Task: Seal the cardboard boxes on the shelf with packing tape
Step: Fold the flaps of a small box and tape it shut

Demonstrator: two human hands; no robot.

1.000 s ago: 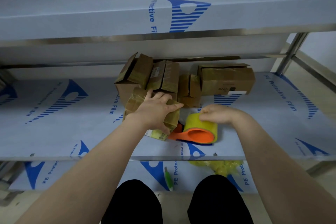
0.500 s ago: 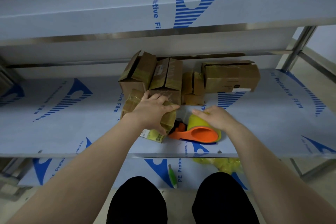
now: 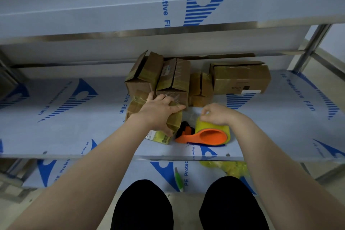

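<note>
Cardboard box (image 3: 137,104) pinned at the front of the middle shelf (image 3: 74,117) while the tape end is worked loose.
The left hand (image 3: 158,112) has its grip curled over this small box, which lies just in front of the stacked boxes (image 3: 173,80); the right hand (image 3: 216,114) has its grip pinching at the top of the yellow packing tape (image 3: 211,127), whose orange dispenser (image 3: 205,137) lies on its side just beside the box. Freeing the tape end looks like the step in hand: draw it out straight, keep the flaps pressed flat, and lay the strip along the seam. Raised flaps on the stacked boxes crowd the left fingertips, and the upper shelf (image 3: 93,15) hangs low. A green pen-like tool (image 3: 179,181) lies on the lower shelf (image 3: 46,172).
</note>
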